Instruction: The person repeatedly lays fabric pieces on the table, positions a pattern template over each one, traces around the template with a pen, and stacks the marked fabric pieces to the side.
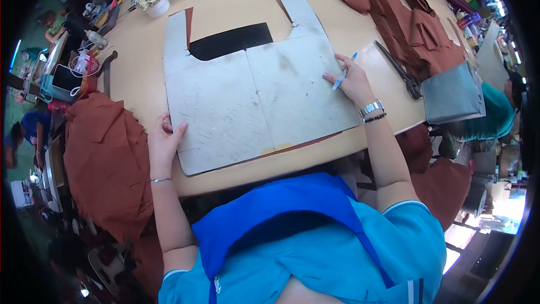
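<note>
A large pale grey pattern board (225, 101) with a square notch at its top lies on the table over reddish-brown material, whose edges peek out at the top and bottom. My left hand (164, 138) grips the board's left edge, thumb on top. At the board's right edge, my right hand (351, 79) holds a blue and white pen (337, 83) between its fingers. A black piece (230, 40) lies in the notch. To the right of my right hand is a pair of dark scissors (398, 70).
Brown fabric (107, 163) hangs at the table's left edge. More brown fabric (427, 39) and a grey folder (453, 93) lie at the right. A white pot (157, 7) stands at the back left. Other people work around the table.
</note>
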Demonstrator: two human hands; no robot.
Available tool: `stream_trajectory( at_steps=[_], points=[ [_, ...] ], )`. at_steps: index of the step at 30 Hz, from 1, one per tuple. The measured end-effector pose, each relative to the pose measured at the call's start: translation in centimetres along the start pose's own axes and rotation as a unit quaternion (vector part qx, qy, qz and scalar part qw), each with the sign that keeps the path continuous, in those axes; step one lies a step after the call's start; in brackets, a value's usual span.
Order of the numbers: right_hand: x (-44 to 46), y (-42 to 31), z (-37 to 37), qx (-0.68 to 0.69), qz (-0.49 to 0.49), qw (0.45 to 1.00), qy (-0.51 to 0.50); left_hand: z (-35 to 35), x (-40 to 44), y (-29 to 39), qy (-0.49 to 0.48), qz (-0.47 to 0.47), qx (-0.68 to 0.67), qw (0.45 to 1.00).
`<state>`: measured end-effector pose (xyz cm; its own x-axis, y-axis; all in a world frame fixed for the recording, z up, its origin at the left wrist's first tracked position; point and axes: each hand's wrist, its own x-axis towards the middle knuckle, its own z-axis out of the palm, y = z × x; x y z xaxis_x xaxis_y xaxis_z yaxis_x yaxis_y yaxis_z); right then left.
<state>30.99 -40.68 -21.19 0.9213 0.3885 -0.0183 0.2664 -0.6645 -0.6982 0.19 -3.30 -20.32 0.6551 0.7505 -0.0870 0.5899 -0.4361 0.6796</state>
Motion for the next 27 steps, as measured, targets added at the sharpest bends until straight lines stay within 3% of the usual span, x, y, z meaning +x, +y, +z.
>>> stream_trajectory(
  at_steps=[5,7,11,17,27],
  points=[
    [-0.1,-1.6,-0.6,-0.081,0.031,0.996,-0.017,-1.2,-0.4,2.4,-0.011,0.011,0.16,0.987],
    [0.0,-1.3,-1.1,-0.046,0.049,0.997,-0.036,-1.1,0.0,2.1,-0.009,0.024,0.188,0.982],
    [0.4,1.9,-0.9,0.08,0.011,0.997,-0.011,-0.5,1.4,-1.6,-0.01,0.041,0.053,0.998],
    [0.5,3.6,-0.3,0.118,0.017,0.993,0.011,0.2,1.4,-3.2,-0.014,0.039,-0.078,0.996],
    [0.5,4.3,-0.3,0.181,0.014,0.983,-0.002,0.2,1.5,-2.7,-0.014,0.031,-0.081,0.996]
  ],
)
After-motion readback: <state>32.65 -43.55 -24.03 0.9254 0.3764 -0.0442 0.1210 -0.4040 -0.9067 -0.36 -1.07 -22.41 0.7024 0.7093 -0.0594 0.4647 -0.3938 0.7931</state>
